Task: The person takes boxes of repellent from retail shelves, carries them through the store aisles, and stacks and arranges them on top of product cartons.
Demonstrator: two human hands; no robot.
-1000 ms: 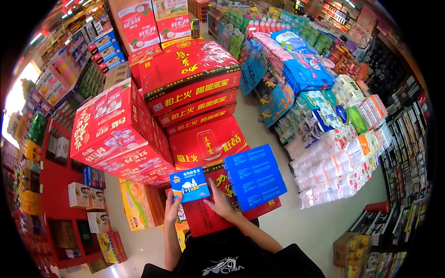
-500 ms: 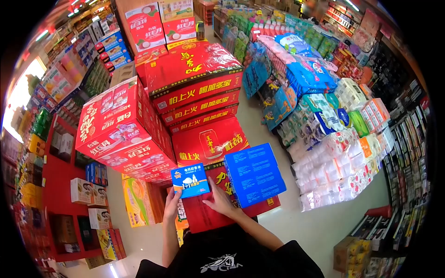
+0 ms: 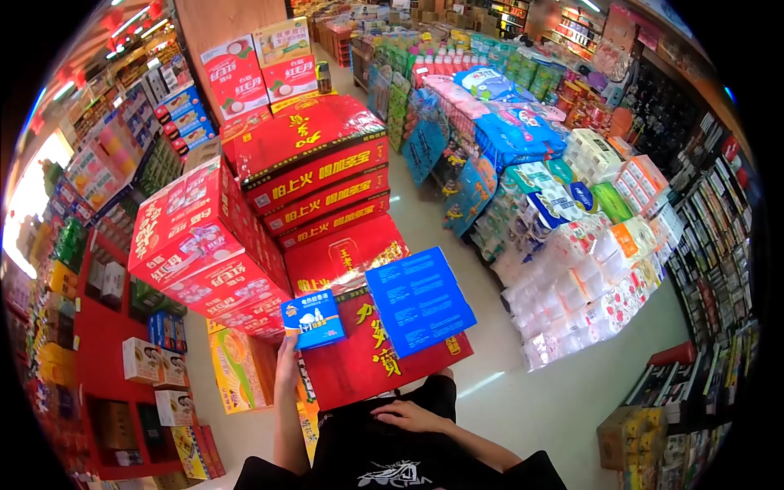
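A small blue mosquito-repellent liquid box (image 3: pixel 314 320) is over the left edge of a red drink carton (image 3: pixel 351 377). My left hand (image 3: pixel 287 356) grips its lower left corner; some of the fingers are hidden behind it. Near my waist, in front of the carton, my right hand (image 3: pixel 411 417) rests with loosely stretched fingers and holds nothing. To the right of the small box, a larger blue box (image 3: pixel 420 304) with pale print lies on the same carton.
Red drink cartons (image 3: pixel 322 192) are stacked ahead, with pink-red fruit cartons (image 3: pixel 204 233) to their left. Tissue packs (image 3: pixel 588 286) are piled high on the right beyond a strip of floor (image 3: pixel 506 408). A red shelf unit (image 3: pixel 102 359) stands at far left.
My right hand has come away from beside the small box and moved down to my waist. My left hand still holds the box. The whole view has shifted slightly.
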